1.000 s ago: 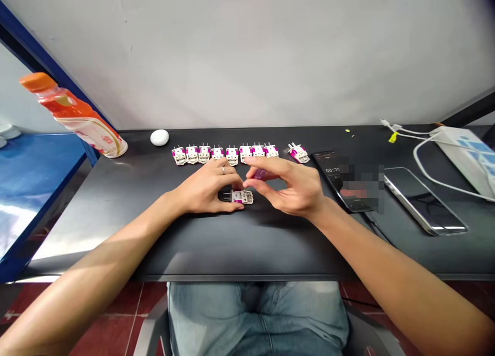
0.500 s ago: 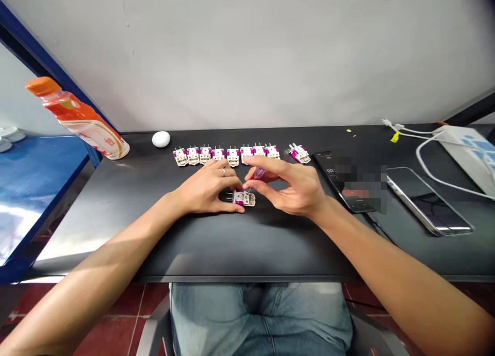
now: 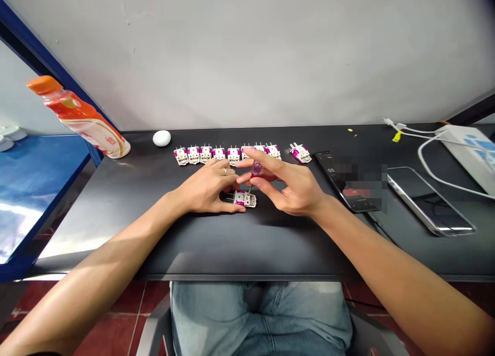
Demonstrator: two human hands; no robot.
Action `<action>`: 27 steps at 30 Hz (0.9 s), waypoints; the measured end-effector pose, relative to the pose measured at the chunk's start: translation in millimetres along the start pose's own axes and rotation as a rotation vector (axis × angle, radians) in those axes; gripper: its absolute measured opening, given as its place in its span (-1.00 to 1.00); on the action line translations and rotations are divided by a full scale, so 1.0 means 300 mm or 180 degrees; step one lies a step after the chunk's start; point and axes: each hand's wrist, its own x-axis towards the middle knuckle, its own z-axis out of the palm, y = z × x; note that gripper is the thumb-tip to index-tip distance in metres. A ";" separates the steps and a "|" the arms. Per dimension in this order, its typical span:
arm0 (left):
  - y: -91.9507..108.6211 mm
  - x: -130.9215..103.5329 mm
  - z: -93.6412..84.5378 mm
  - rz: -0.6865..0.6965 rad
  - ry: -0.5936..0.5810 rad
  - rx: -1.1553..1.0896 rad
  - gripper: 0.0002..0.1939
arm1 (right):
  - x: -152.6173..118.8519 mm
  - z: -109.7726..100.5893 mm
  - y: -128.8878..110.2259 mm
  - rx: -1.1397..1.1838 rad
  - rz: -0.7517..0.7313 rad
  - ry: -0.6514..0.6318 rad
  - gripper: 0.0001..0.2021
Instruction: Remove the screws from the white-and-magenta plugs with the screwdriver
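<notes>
A white and purple electrical plug [image 3: 244, 198] lies flat on the black table, its metal pins pointing left. My left hand [image 3: 212, 187] grips it, thumb along the near side and fingers on the far side. Above it my right hand [image 3: 291, 184] pinches the reddish-purple handle of a small screwdriver [image 3: 256, 169] between thumb and fingers. The screwdriver stands nearly upright, its thin shaft reaching down to the plug's right half. Behind my hands runs a row of similar plugs [image 3: 206, 154], partly hidden by my right fingers. One more plug [image 3: 300, 153] lies apart to the right.
An orange-capped bottle [image 3: 83, 118] stands at the left, near a white egg-shaped object [image 3: 161, 138]. To the right lie a dark phone [image 3: 336, 183], a second phone [image 3: 431, 201], a white cable [image 3: 423, 162] and a white box [image 3: 474, 155]. A wall [image 3: 247, 57] rises behind the table.
The screwdriver has tipped more upright, and my right fingers have shifted slightly around its handle. My left hand and the plug stay in place.
</notes>
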 end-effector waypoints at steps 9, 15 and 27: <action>-0.002 0.000 0.003 -0.0074 -0.0039 0.0041 -0.51 | -0.003 0.014 0.001 0.0226 0.0059 0.0022 -0.28; 0.004 -0.001 0.010 -0.0001 -0.0011 -0.0001 -0.47 | -0.005 0.029 -0.004 0.0010 -0.0016 0.0458 -0.34; 0.000 0.000 0.011 0.0001 0.0011 -0.0042 -0.45 | -0.003 0.015 0.001 0.0325 -0.0057 0.0034 -0.36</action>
